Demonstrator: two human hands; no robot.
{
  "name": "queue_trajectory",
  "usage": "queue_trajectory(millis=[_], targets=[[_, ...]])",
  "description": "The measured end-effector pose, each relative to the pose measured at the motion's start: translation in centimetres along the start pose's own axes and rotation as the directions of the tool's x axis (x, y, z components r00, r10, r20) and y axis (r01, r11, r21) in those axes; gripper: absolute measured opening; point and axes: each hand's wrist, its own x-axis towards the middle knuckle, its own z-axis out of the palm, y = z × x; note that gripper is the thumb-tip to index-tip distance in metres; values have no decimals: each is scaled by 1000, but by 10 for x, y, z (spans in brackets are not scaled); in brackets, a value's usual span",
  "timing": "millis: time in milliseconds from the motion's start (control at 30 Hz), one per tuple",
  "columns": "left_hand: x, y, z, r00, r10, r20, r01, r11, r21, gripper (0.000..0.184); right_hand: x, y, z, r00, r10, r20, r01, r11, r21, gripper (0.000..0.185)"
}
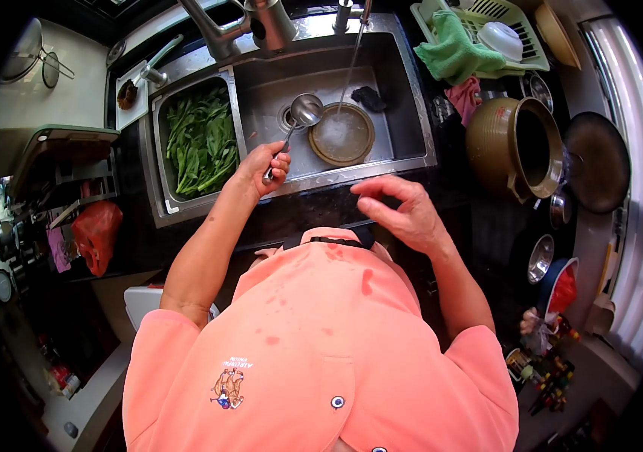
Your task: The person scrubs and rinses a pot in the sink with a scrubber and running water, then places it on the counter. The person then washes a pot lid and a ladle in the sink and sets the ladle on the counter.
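My left hand (267, 169) is closed round the handle of a metal ladle (306, 110), its bowl held over the sink (261, 87). In the basin lies a round, brown-rimmed dish or lid (342, 135); a thin stream of water from above falls into it. Beside it sits a dark scrubber or rag (368, 98). Leafy greens (201, 143) fill the smaller left basin. My right hand (404, 215) hovers near the sink's front edge, fingers loosely bent, thumb apart, with nothing visible in it.
A brown clay pot (487, 139) lies at the right, beside a dark round lid (597, 162). Behind it stands a green dish rack (529, 19) with a green cloth (453, 49) and a white bowl (501, 39). The faucet (220, 34) rises behind the sink.
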Motion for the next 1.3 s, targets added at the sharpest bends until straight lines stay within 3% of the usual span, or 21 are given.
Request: queue_trajectory(millis=[67, 133, 167, 233, 267, 300, 333, 400, 433, 533, 633, 733, 867, 900, 967, 1000, 1033, 1067, 1100, 1200, 1300], targets=[[2, -2, 1, 1000, -4, -6, 4, 1000, 3, 19, -4, -19, 5, 976, 54, 209, -24, 989, -143, 28], [4, -3, 1, 1000, -10, -2, 10, 1000, 11, 18, -8, -25, 18, 936, -178, 303, 264, 926, -270, 34], [5, -4, 1, 1000, -13, 7, 13, 1000, 22, 17, -6, -28, 19, 908, -145, 393, 263, 928, -265, 41], [8, -1, 10, 1000, -19, 25, 18, 999, 33, 17, -3, -3, 25, 919, -347, 185, 386, 708, -591, 31], [11, 0, 16, 1000, -18, 25, 18, 1000, 22, 18, 1, 4, 24, 885, -465, 32, 330, 576, -748, 28], [14, 2, 26, 1000, -5, 20, 5, 1000, 13, 20, 6, 8, 18, 871, -474, -129, 211, 599, -772, 27], [17, 4, 39, 1000, 11, 16, -11, 1000, 1, 21, 12, 11, 9, 824, -514, -238, 184, 640, -746, 28], [38, 18, 59, 997, 4, 82, 1, 999, -52, 19, 13, 9, 3, 829, -282, -483, 135, 939, -318, 29], [51, 25, 73, 993, -1, 117, 10, 997, -75, 18, 15, 18, 3, 830, -195, -522, 143, 980, -137, 29], [96, 39, 139, 971, 208, -118, -221, 970, -106, 11, 6, 23, 11, 867, 23, -498, 33, 994, 104, 27], [133, 50, 183, 976, 200, -81, -214, 943, -253, 7, -6, 26, 16, 880, -103, -463, 72, 994, -83, 27], [156, 57, 196, 976, 185, 119, -169, 977, -129, 9, -21, 29, 15, 862, -142, -487, 72, 985, -159, 27], [165, 51, 204, 994, 99, -36, -106, 951, -289, 20, -42, 34, 9, 826, -26, -562, -29, 996, -88, 27], [153, 47, 197, 998, 62, -11, -63, 977, -203, 25, -45, 39, 7, 815, -2, -579, -44, 997, -67, 27], [143, 32, 165, 993, 110, 43, -116, 975, 190, 28, -48, 51, 2, 798, 30, -601, -57, 998, -26, 26], [102, 12, 166, 961, 262, -83, -206, 885, 417, 30, -46, 56, -1, 801, 43, -597, -69, 997, -21, 26], [97, 8, 146, 964, 251, -85, -159, 805, 572, 28, -45, 61, -4, 804, 59, -592, -84, 996, -16, 26], [89, 0, 120, 932, 362, 36, -276, 641, 716, 27, -42, 66, -5, 808, 74, -584, -99, 995, -11, 25], [75, -8, 101, 878, 457, 142, -394, 522, 757, 26, -34, 72, -7, 808, 21, -589, -71, 996, -62, 25], [18, -16, 77, 876, 468, 114, -297, 338, 893, 35, 4, 54, -15, 836, -94, -541, -61, 963, -261, 26], [-3, -21, 42, 685, 612, 395, -392, -147, 908, 40, 74, 75, -14, 803, -373, -465, 111, 859, -499, 32]])
